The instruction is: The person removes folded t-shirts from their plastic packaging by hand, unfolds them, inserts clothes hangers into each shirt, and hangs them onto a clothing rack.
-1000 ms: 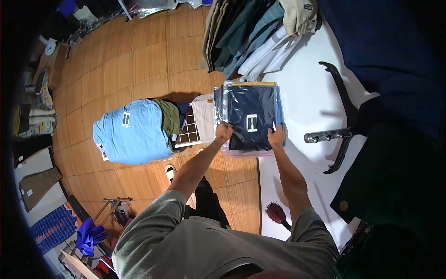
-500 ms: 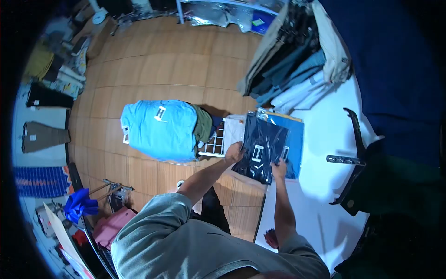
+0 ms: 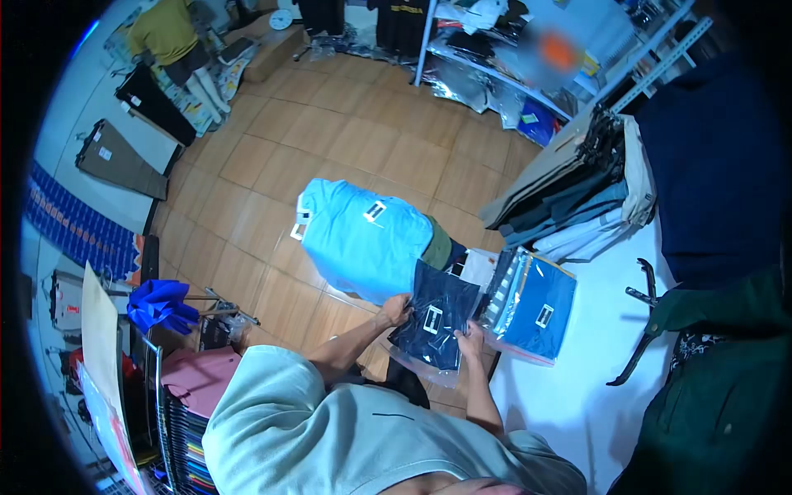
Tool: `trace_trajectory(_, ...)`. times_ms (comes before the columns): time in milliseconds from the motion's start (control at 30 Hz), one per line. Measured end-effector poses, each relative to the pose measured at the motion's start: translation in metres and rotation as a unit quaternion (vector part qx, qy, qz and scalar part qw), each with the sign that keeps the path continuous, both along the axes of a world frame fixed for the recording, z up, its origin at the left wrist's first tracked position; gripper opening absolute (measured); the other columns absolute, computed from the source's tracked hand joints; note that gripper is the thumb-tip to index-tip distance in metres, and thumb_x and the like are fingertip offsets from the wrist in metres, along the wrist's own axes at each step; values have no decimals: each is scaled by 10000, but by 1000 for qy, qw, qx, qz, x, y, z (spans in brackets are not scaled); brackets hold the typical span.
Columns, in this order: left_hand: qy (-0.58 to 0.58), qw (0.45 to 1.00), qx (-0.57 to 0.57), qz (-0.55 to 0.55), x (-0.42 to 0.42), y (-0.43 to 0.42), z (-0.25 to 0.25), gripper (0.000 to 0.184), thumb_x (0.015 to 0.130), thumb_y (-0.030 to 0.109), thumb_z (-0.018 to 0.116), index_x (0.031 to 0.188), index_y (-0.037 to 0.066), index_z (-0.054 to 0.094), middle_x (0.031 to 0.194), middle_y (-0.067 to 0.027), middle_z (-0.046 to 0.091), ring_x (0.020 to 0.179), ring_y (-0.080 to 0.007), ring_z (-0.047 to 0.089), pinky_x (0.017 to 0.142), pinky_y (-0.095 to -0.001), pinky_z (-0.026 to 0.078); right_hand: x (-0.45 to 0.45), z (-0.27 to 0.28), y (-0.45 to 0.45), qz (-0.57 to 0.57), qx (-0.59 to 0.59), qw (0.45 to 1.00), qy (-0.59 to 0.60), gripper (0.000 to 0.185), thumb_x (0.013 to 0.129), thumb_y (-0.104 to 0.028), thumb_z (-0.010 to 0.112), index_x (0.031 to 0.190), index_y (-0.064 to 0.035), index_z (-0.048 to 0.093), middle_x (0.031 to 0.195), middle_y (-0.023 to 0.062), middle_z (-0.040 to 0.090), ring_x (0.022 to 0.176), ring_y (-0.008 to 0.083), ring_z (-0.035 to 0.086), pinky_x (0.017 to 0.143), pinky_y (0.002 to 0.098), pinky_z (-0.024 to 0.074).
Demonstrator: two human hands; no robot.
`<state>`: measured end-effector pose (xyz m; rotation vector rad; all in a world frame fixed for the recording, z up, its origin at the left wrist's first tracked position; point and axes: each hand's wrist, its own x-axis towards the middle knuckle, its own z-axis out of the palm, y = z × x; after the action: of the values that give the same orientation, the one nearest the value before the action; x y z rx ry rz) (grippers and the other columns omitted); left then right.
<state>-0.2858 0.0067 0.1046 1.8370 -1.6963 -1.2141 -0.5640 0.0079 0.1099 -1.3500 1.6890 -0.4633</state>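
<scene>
A dark navy folded garment in a clear plastic bag hangs between my two hands, with a white label on its front. My left hand grips its left edge. The lower right side is pinched by my right hand. Just right of it, a blue bagged garment with a white label lies on the white table, on top of other bagged pieces. A light blue garment with a white tag covers a stack left of the dark bag.
Trousers on hangers lean at the table's far end. A black hanger lies near dark green and navy clothes on the right. Shelves with bagged goods stand at the back. A clothes rack is at left, above the tiled floor.
The dark bagged garment has moved left off the blue one, which now shows more fully. Both hands have moved with it. The camera view has turned and shows more of the back shelves.
</scene>
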Motion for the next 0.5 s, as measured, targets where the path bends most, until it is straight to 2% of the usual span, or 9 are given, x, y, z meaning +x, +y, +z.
trace_trajectory(67,7,999,0,39,34,26,11,225,825,160,681,924,-1,558,792,-233,625,789,-414,622,691,-498,484,33,13,8,21,1,1000,-20,477,757,2,733,1213,29,596,926,82,702,784,140,647,715,280,505)
trace_trajectory(167,36,993,-39,104,83,63,32,209,826,138,678,904,-13,556,759,-226,617,754,-403,619,667,-486,477,86,37,18,57,-24,997,-48,464,756,21,715,1206,26,598,893,71,696,762,123,642,687,271,501)
trace_trajectory(233,26,990,-54,127,116,84,47,208,827,121,673,951,-17,578,784,-227,626,761,-400,625,679,-471,489,124,51,23,89,-26,995,-37,463,755,18,710,1204,27,597,900,75,701,757,120,645,682,273,504)
trace_trajectory(267,26,985,-77,153,132,95,50,237,828,126,673,993,-20,588,808,-232,633,773,-396,631,690,-464,496,137,40,22,117,-56,991,-13,472,756,6,707,1215,14,596,899,79,706,751,121,648,677,276,507)
trace_trajectory(300,26,978,-101,181,146,107,52,269,830,131,674,1036,-24,597,832,-237,639,784,-392,637,701,-456,502,152,28,23,124,-86,987,-51,477,755,-10,715,1218,2,599,892,79,712,756,123,649,687,283,508)
trace_trajectory(367,31,970,-104,217,177,127,48,287,834,134,672,1060,-26,596,872,-240,642,793,-381,645,712,-450,507,196,73,29,147,-92,985,-22,481,753,-18,720,1220,-11,606,890,86,713,777,136,657,698,291,509)
trace_trajectory(433,49,956,-102,269,206,142,46,325,841,138,668,1109,-30,594,953,-245,649,809,-358,659,734,-437,518,230,65,24,173,-92,980,-26,496,749,-31,730,1229,-12,605,873,84,704,762,139,645,699,292,506)
trace_trajectory(500,43,954,-95,281,232,157,76,317,841,135,668,1106,-22,595,964,-238,649,794,-347,663,728,-430,521,262,63,20,198,-89,976,-31,511,745,-45,740,1237,-14,604,856,82,696,747,142,634,701,294,502)
